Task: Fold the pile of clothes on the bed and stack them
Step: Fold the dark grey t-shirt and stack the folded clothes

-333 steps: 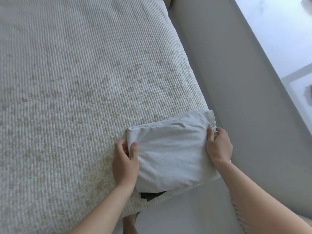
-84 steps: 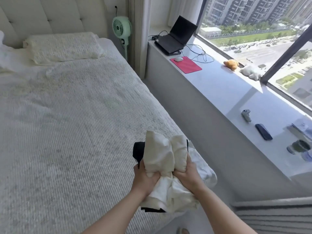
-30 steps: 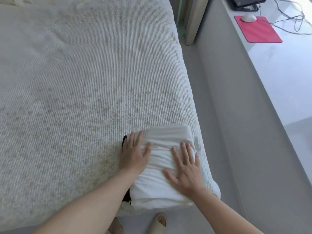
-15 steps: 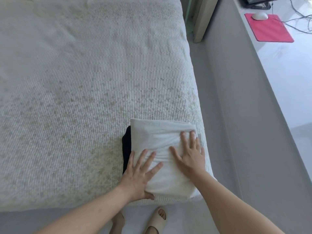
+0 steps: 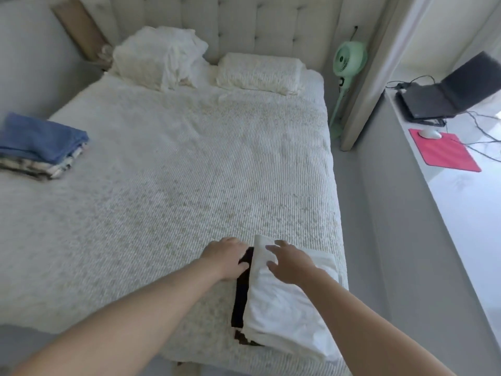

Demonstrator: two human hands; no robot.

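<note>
White ribbed bedding covers the bed [image 5: 168,185], with my stack at the lower right of the frame near the mattress corner. My left hand [image 5: 226,257] rests, fingers loosely bent, on the black garment [image 5: 241,294] peeking out underneath, probably to square it up. My right hand [image 5: 288,263] hovers spread over the folded white garment [image 5: 282,318], gripping nothing. Another folded pile [image 5: 40,147] sits far left.
</note>
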